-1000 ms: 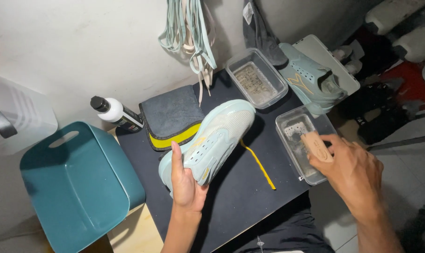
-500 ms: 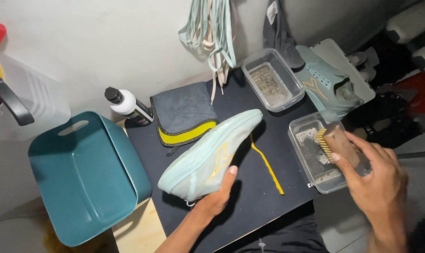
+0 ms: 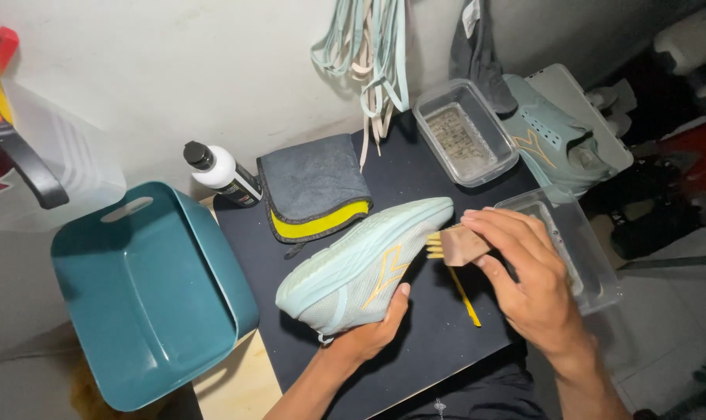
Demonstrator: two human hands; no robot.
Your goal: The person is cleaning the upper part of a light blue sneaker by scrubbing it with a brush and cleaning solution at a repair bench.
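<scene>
Shoe: pale mint mesh sneaker [image 3: 366,268] with a yellow-orange side mark, on its side above the black mat [image 3: 415,358], middle of the scene; long axis runs near-left heel to far-right toe.
Left hand: your left hand [image 3: 371,333] cups the shoe from below at the heel half, thumb on the side panel, fingers closed round it.
Right hand: your right hand [image 3: 533,280] is closed on a wooden-backed brush [image 3: 455,246], pale bristles pointing left and touching the toe end.
Key relation: shoe lies left of the right hand; brush meets it at the far-right toe, so the length of the shoe runs away from the brush toward near-left. Right hand is nearer the toe, left nearer the heel.
Under brush: thin yellow strip [image 3: 465,299] lying on the mat, just below the brush.
Right of hand: clear plastic tray [image 3: 590,268], partly hidden by your right hand; contents cannot tell.
Far: second clear tray [image 3: 465,132] with murky contents; matching mint sneaker [image 3: 551,144] on a pale board, far right.
Far middle: folded grey cloth with yellow edge [image 3: 314,187]; white bottle with black cap [image 3: 222,174] to its left; laces [image 3: 372,47] hanging on the wall.
Left: teal plastic tub [image 3: 147,295], smooth, handle slot, beside the mat.
</scene>
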